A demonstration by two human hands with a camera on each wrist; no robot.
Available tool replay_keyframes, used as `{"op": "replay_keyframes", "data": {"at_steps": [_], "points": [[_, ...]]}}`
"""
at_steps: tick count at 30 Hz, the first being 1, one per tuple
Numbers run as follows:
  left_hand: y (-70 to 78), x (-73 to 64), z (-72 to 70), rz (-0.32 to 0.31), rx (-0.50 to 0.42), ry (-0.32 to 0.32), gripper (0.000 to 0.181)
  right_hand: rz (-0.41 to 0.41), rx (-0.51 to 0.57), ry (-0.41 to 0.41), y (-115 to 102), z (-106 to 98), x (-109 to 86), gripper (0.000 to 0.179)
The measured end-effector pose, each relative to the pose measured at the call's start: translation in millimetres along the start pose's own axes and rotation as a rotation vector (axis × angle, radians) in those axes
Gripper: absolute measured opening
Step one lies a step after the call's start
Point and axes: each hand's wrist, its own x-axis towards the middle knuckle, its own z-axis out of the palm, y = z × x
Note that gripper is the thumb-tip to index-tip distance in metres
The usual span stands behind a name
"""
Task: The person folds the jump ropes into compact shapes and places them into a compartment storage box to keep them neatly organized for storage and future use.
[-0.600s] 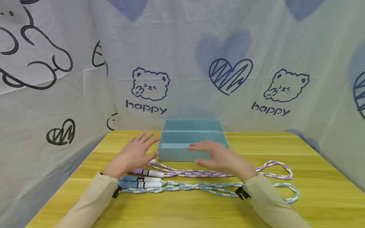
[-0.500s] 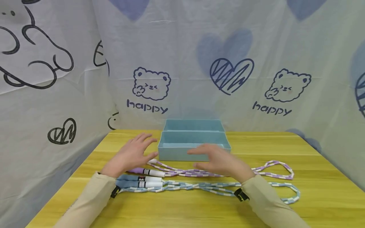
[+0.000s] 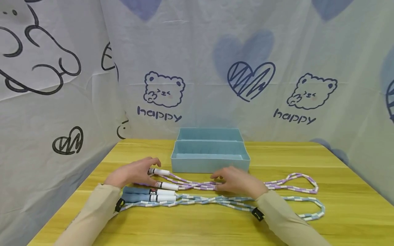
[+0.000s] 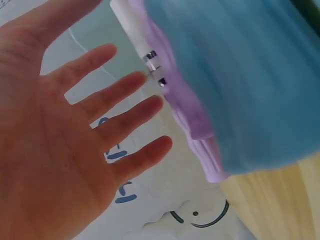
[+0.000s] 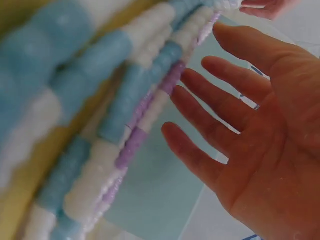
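Note:
A purple-and-white beaded jump rope [image 3: 313, 186] lies folded lengthwise across the table, its purple and white handles at the left. My left hand [image 3: 132, 172] reaches over those handles, thumb and fingers apart on either side. In the left wrist view its palm and spread fingers show beside a purple handle [image 4: 187, 107], with nothing gripped. Over the middle of the purple beads hovers my right hand [image 3: 240, 182], fingers slightly bent. The right wrist view shows that hand's fingers apart, alongside the purple beads [image 5: 132, 145]. Nearer me lies a blue-and-white beaded jump rope [image 3: 203, 202], its blue handles [image 3: 135, 197] paired at left.
A light blue two-compartment box [image 3: 210, 166] stands behind the ropes at the table's middle. The yellow wooden table [image 3: 191, 229] ends at a hanging cloth [image 3: 203, 99] printed with bears and hearts, which also lines both sides.
Both hands have come down and nearer, from beside and in front of the box to the purple jump rope. The ropes and box have not moved.

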Motion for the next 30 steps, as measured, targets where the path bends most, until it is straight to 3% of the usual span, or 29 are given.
{"op": "replay_keyframes", "data": {"at_steps": [4,9,12,16,23,30], "points": [[-5.5,1.8,1.5,-0.018,-0.039,-0.03,0.049,-0.017,-0.019,0.0,3.5,5.6,2.3,0.028],[-7.7,1.6,2.8,-0.043,-0.066,-0.027,0.068,-0.025,-0.046,0.032,2.1,9.1,4.8,0.022],[-7.0,0.8,3.0,-0.038,-0.031,-0.018,0.073,-0.023,-0.051,0.045,1.2,9.7,6.2,0.015],[-5.1,1.0,4.2,-0.01,0.023,-0.024,0.054,-0.022,-0.05,0.053,1.9,10.3,6.1,0.007],[-0.1,3.9,8.2,0.054,0.015,-0.041,0.02,-0.032,-0.009,0.038,3.8,11.3,4.8,0.014],[2.5,5.1,9.3,0.152,0.042,-0.045,0.017,-0.024,-0.015,0.042,5.3,12.0,4.6,0.012]]}}
